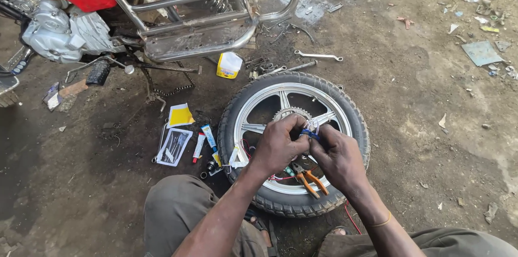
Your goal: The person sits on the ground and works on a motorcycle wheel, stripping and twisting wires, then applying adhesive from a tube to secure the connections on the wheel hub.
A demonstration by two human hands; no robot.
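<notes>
head view: both hands' fingers (295,127) pinched on small blue part (309,135) above wheel (353,114)

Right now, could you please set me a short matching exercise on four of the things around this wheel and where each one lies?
Things:
1. pliers
2. spanner
3. yellow tub
4. tubes

Places:
A. on the dirt beyond the wheel, far side
B. on the wheel's spokes, under the hands
C. on the dirt left of the wheel
D. below the motorcycle's chrome footrest

Pairs: 1-B, 2-A, 3-D, 4-C
</notes>
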